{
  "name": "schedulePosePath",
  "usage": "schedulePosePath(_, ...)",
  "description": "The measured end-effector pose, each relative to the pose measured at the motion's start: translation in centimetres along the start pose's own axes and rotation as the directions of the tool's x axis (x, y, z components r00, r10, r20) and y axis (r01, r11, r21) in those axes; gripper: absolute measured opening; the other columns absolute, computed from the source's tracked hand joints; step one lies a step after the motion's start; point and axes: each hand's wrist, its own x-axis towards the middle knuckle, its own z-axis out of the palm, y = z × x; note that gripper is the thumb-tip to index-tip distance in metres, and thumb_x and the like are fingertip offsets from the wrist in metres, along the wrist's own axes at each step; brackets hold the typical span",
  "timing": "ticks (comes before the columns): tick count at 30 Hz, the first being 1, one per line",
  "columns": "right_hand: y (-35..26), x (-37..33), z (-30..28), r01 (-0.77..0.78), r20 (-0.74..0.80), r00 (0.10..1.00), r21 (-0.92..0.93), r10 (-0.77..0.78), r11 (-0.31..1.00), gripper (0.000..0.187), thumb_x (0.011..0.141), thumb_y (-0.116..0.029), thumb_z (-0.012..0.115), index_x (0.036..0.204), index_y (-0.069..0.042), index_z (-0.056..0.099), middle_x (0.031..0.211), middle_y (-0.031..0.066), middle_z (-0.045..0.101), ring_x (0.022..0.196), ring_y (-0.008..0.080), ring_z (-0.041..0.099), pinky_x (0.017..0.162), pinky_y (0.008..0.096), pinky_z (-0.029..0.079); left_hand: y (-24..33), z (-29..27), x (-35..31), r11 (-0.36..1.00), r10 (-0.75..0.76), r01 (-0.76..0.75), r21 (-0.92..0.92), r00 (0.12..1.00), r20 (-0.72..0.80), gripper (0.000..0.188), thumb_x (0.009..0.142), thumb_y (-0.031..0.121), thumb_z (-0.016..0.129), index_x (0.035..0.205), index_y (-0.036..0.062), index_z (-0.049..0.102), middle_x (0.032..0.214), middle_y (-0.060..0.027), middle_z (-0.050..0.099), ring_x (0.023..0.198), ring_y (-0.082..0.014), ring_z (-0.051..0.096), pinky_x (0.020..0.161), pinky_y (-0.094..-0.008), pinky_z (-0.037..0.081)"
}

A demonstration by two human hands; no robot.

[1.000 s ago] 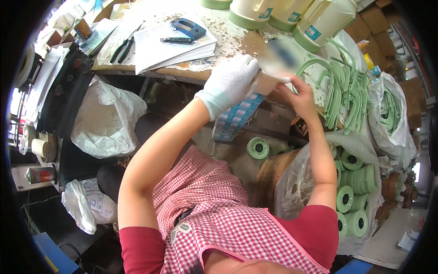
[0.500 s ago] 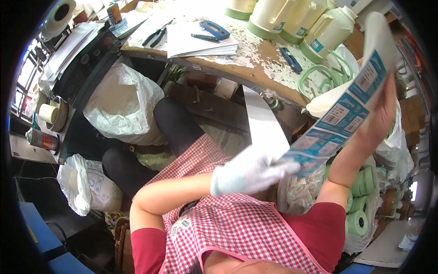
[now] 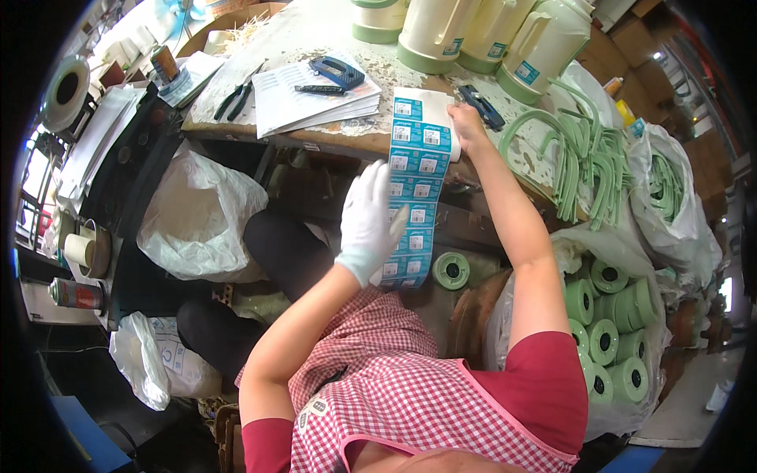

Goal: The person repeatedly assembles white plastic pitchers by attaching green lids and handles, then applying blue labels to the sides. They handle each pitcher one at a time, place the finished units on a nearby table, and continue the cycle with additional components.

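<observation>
A long strip of blue-and-white labels (image 3: 412, 189) hangs from the table's front edge down toward my lap, its upper end lying on the tabletop. My right hand (image 3: 467, 130), bare, is closed on the strip's right edge near the top, by the white backing. On my left hand (image 3: 367, 217) is a white glove; its fingers are stretched out beside the strip's left edge, with the thumb over the labels. Whether that hand touches the strip I cannot tell. Several cream thermos flasks (image 3: 544, 51) with green bases stand behind, bearing similar labels.
Papers (image 3: 315, 98) with a blue tool (image 3: 337, 72) lie left of the strip, beside black-handled pliers (image 3: 235, 98). Another dark blue tool (image 3: 481, 108) and green curved plastic strips (image 3: 579, 150) lie right. A bag of green round parts (image 3: 611, 315) stands below; a white sack (image 3: 201, 217) sits left.
The label strip has swung from the right to the middle and now hangs down over the table edge. My right hand moved left to the table; my left hand moved up and left, off the strip's lower end.
</observation>
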Motion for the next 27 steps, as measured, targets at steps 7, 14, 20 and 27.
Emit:
schedulePosePath(7, -3.1, 0.7, -1.7, 0.379, 0.134, 0.909, -0.665, -0.396, 0.644, 0.04, 0.096, -0.026, 0.071, 0.12, 0.005, 0.066, 0.101, 0.0175, 0.072, 0.094, 0.0332, 0.07, 0.088, 0.0431, 0.057, -0.3, 4.8, 9.4, 0.944, 0.177, -0.238, 0.229, 0.95, 0.258, 0.071, 0.101, 0.051, 0.059, 0.148, -0.0016, 0.053, 0.156, -0.0183, 0.051, 0.151, -0.0335, 0.041, 0.128, -0.0458, 0.026)
schedulePosePath(14, -5.8, 4.4, -7.0, 0.206, 0.184, 0.96, -0.975, -0.21, 0.085, 0.07, 0.086, -0.059, 0.077, 0.12, 0.001, 0.074, 0.119, 0.0262, 0.065, 0.11, 0.0403, 0.064, 0.097, 0.0477, 0.051, -1.2, 6.0, 8.5, 0.938, 0.176, -0.248, 0.244, 0.943, 0.282, 0.07, 0.101, 0.051, 0.058, 0.148, -0.0018, 0.054, 0.157, -0.0195, 0.049, 0.152, -0.034, 0.04, 0.127, -0.0461, 0.026)
schedulePosePath(20, -4.8, 1.2, -0.9, 0.625, 0.463, 0.758, -0.717, -0.459, 0.308, 0.067, 0.088, -0.055, 0.077, 0.125, 0.001, 0.074, 0.11, 0.023, 0.065, 0.102, 0.0378, 0.065, 0.09, 0.0438, 0.052, -0.9, 5.7, 9.2, 0.95, 0.145, -0.229, 0.212, 0.926, 0.349, 0.073, 0.099, 0.05, 0.061, 0.148, -0.0032, 0.052, 0.158, -0.0208, 0.048, 0.151, -0.0345, 0.04, 0.127, -0.0473, 0.026)
schedulePosePath(27, -4.0, -0.8, 3.0, 0.61, 0.466, 0.749, -0.762, -0.471, 0.215, 0.057, 0.089, -0.049, 0.078, 0.133, -0.013, 0.071, 0.133, 0.018, 0.06, 0.128, 0.0365, 0.055, 0.109, 0.0456, 0.045, -1.3, 3.8, 8.3, 0.971, 0.144, -0.186, 0.151, 0.956, 0.255, 0.07, 0.097, 0.046, 0.065, 0.146, -0.0031, 0.054, 0.154, -0.0203, 0.051, 0.151, -0.0357, 0.039, 0.127, -0.049, 0.025)
